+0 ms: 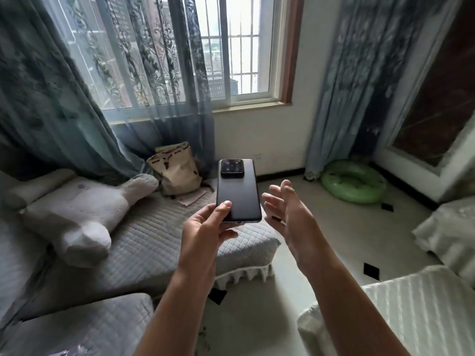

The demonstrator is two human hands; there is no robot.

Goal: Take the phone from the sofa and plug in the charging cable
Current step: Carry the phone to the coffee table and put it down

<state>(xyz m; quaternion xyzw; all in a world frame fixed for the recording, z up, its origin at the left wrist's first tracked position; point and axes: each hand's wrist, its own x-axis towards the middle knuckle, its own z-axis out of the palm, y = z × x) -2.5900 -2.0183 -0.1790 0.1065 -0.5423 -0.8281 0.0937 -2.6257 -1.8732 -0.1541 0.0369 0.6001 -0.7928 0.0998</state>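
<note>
Two bare hands were raised in front of the person, over the edge of the sofa [144,227]. The left hand [205,227] pinched the phone [237,192] at its near left corner, thumb on top and fingers underneath. The phone was held clear of the sofa, back side up, its long axis running away from the person: the camera block lay at the far end and the port edge faced the wrists. It tilted slightly, the far end leaning a little left. The right hand [288,209] hovered just beside the phone's right edge, apart from it, fingers spread wide and holding nothing. Left of the hands a pale plush toy [77,214] lay on the sofa; beyond the phone stood a paper bag [177,170]. Right of the hands, a green swim ring [353,185] lay on the floor.
</note>
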